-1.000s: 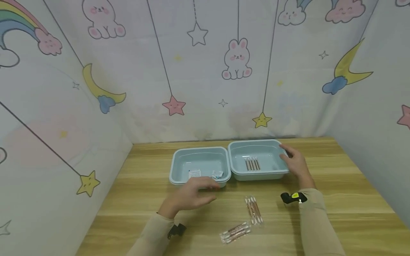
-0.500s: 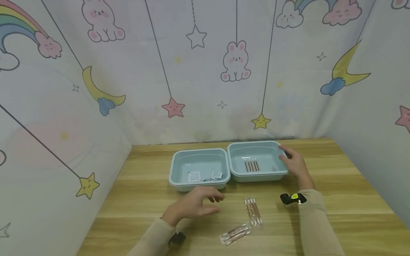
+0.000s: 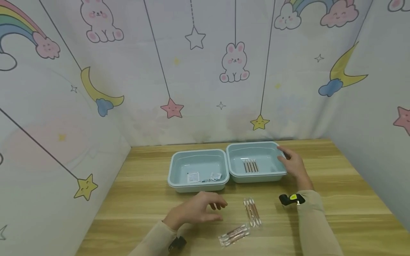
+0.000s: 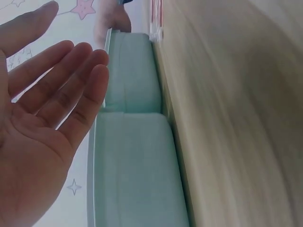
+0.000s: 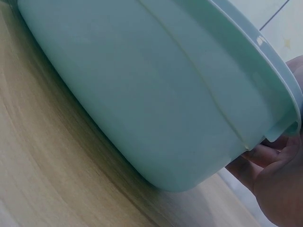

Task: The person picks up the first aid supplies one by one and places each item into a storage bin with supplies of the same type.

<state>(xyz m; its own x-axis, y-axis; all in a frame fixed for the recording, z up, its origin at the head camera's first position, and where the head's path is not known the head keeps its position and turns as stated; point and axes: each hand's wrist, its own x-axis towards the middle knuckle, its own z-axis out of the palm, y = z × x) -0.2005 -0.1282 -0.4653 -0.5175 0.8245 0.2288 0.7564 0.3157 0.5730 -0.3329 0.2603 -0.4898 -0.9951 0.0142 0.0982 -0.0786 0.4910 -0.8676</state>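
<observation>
Two cotton-swab packets [image 3: 252, 212], lower centre; left hand [image 3: 199, 209] beside them, empty, fingers loosely spread. Right hand [image 3: 295, 165], right of centre, grips rightmost basin [image 3: 256, 179] at rim. Judged step: steadying basin; next calls for light packet pinch.

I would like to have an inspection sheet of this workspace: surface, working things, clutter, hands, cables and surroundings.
Surface: wood-grain table, flat.
Working things: left tray with small packets; right tray beside it with a row of swabs; in front of them on the table, farther swab pack and nearer swab pack.
Clutter: nothing seen.
Left hand: over the table, holding nothing.
Right hand: grips the right tray by its right end.
Cables: nothing seen.
Surroundings: pale backdrop with printed cartoons.
</observation>
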